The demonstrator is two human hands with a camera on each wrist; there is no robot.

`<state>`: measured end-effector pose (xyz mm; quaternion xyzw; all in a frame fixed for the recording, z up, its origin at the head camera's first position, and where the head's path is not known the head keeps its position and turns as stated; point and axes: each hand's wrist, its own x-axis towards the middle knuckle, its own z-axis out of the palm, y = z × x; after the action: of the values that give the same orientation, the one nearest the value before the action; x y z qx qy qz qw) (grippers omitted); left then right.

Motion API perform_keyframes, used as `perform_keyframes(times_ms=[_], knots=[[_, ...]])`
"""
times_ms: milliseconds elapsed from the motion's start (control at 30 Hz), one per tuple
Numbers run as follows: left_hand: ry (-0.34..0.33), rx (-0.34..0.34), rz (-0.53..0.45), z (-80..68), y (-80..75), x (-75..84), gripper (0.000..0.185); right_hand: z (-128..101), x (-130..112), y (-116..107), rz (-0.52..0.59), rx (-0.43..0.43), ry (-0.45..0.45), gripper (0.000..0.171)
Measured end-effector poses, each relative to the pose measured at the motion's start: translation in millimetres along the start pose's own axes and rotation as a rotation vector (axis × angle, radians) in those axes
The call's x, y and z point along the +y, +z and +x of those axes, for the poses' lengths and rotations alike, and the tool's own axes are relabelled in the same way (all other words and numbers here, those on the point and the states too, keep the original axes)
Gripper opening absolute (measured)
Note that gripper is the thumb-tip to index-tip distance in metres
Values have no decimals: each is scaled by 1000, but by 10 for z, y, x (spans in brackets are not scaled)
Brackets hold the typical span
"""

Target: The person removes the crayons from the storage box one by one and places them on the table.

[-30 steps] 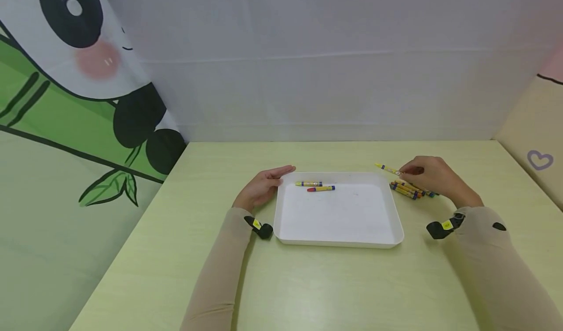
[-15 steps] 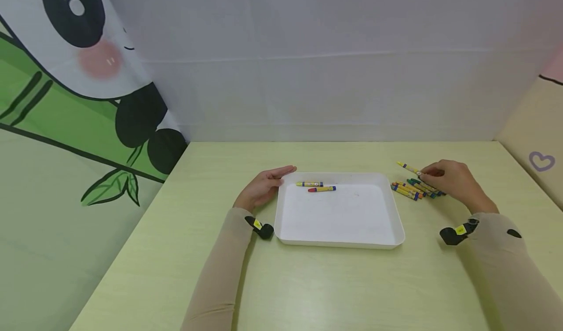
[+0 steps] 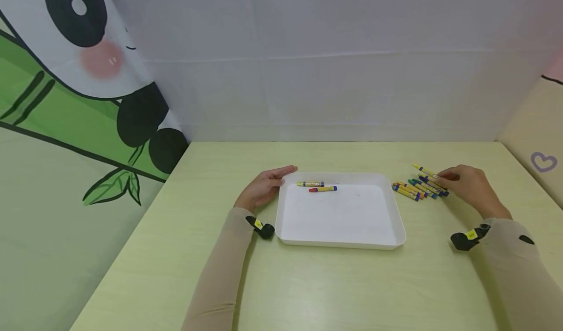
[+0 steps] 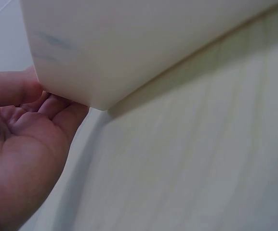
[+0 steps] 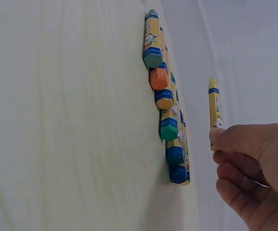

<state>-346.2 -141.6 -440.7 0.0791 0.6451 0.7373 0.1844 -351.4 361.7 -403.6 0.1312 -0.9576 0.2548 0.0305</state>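
My right hand (image 3: 470, 184) pinches a yellow crayon (image 5: 215, 106) between thumb and fingers, its tip pointing up and left in the head view. Just below it on the table lies a row of several wrapped crayons (image 3: 406, 190), with green, orange and blue ends showing in the right wrist view. My left hand (image 3: 259, 189) holds the left side of the white tray (image 3: 338, 223); in the left wrist view, thumb and fingers grip the tray's edge (image 4: 66, 94). Inside the tray, near its far left corner, lie another yellow crayon (image 3: 310, 184) and a red crayon (image 3: 323, 189).
The pale wooden table (image 3: 334, 287) ends against a hanging white cloth (image 3: 334, 96) at the back. A panda-printed panel (image 3: 110, 125) borders the left side, and a cream panel with a heart (image 3: 543, 162) stands at the right.
My right hand has moved right and slightly nearer, carrying the yellow crayon along the row and uncovering more crayons. My left hand stays at the tray.
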Motion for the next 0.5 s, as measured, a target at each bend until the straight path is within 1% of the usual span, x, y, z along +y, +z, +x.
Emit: perform_keyframes(times_ms=[267,500], knots=[[5,-10,7,-4,1,0,50,-47,110,-19,-7,4,4,34],[-1,-3,4,-3,3,3,50,-91,223,-38,-16,-16,18,36]])
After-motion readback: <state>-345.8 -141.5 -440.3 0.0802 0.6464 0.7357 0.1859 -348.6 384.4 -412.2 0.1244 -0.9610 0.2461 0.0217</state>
